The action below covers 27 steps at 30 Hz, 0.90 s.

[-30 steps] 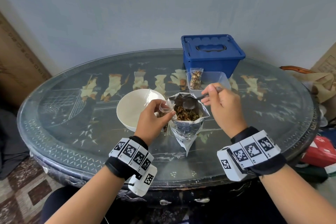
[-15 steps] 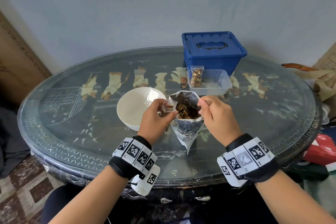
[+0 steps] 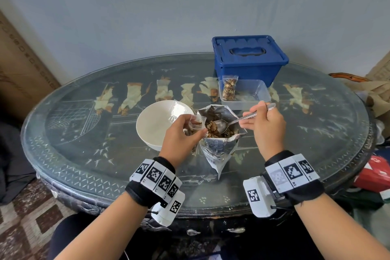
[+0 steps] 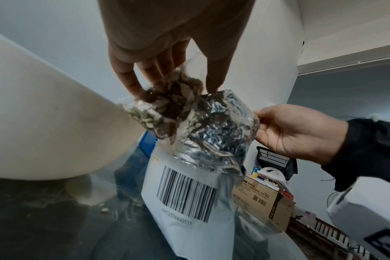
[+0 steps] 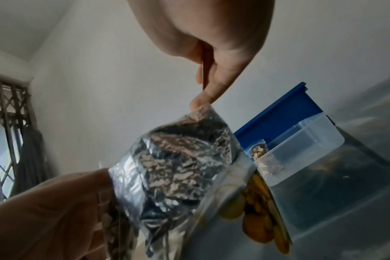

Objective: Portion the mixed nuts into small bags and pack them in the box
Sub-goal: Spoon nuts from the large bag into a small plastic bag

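foil pouch (image 3: 219,145) of mixed nuts stands between both hands; left hand (image 3: 181,137) pinches a small clear bag (image 4: 158,112) of nuts, right hand (image 3: 266,124) grips a spoon (image 3: 228,123) dipped in the pouch.

wall (image 3: 147,17): pale grey | table (image 3: 73,154): oval, glass-topped | floor (image 3: 25,217): brown patterned tile | window (image 5: 2,140): grilled

Nut pouch (image 4: 189,207), below the left hand (image 4: 167,40): barcode, digits 6972526840535. Carton (image 4: 263,198) beneath the right hand (image 4: 294,130): "PLASTIC WARE" legible, rest unclear. Wrist-band square codes: no readable text.
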Each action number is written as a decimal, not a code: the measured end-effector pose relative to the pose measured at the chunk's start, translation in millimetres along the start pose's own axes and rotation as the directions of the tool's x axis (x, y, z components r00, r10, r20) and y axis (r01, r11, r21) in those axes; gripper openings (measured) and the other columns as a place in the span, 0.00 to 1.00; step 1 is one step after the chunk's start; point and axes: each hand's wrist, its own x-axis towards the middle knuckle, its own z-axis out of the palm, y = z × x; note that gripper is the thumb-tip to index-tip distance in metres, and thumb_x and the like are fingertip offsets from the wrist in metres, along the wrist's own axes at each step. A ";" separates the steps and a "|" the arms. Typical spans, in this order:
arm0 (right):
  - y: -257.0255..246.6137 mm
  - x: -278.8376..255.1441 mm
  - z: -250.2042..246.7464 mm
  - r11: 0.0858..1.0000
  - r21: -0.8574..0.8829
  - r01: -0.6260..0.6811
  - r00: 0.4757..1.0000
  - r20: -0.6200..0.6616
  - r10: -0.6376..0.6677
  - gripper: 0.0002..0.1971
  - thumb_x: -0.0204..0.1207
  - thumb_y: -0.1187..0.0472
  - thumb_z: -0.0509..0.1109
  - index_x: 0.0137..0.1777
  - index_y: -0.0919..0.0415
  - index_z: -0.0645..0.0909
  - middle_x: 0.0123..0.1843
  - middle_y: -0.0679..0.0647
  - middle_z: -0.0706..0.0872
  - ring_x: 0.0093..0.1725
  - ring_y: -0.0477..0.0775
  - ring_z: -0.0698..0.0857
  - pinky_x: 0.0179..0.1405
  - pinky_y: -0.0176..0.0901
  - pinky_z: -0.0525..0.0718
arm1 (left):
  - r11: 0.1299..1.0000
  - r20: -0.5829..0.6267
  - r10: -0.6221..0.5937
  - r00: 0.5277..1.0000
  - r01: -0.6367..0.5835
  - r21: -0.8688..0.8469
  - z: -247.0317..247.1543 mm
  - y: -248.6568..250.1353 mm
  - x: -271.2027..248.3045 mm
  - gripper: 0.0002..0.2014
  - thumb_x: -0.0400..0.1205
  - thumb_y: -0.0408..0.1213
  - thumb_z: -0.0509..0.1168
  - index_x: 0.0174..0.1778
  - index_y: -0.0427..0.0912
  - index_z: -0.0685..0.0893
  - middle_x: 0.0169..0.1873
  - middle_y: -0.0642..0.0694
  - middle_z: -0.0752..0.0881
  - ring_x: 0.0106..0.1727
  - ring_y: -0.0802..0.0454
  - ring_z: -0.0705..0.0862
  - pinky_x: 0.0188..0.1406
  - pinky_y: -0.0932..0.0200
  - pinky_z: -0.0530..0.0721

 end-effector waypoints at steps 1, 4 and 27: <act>-0.8 1.0 -1.7 0.999 0.037 -0.021 1.000 -0.009 0.022 0.17 0.86 0.60 0.52 0.37 0.63 0.75 0.36 0.59 0.86 0.24 0.46 0.86 0.27 0.36 0.86 | 1.000 0.006 0.000 1.000 0.000 0.002 -0.6 0.3 0.4 0.21 0.74 0.41 0.73 0.61 0.41 0.78 0.50 0.51 0.83 0.52 0.57 0.81 0.43 0.81 0.75; -5.1 2.4 -6.4 0.992 0.118 -0.052 0.998 -0.028 0.056 0.18 0.87 0.61 0.51 0.36 0.61 0.73 0.35 0.59 0.85 0.23 0.46 0.85 0.27 0.36 0.86 | 1.000 0.023 0.014 1.000 -0.015 0.022 -3.2 1.9 2.1 0.22 0.74 0.41 0.73 0.62 0.40 0.78 0.49 0.52 0.82 0.50 0.59 0.79 0.43 0.85 0.72; -63.4 -10.2 -4.1 0.925 0.004 0.379 0.924 0.043 -0.379 0.17 0.86 0.60 0.53 0.35 0.51 0.74 0.33 0.57 0.85 0.26 0.50 0.86 0.25 0.40 0.85 | 0.968 0.163 0.145 0.976 -0.174 0.180 -5.6 29.6 18.8 0.24 0.73 0.42 0.74 0.64 0.40 0.78 0.50 0.51 0.81 0.49 0.57 0.77 0.41 0.84 0.70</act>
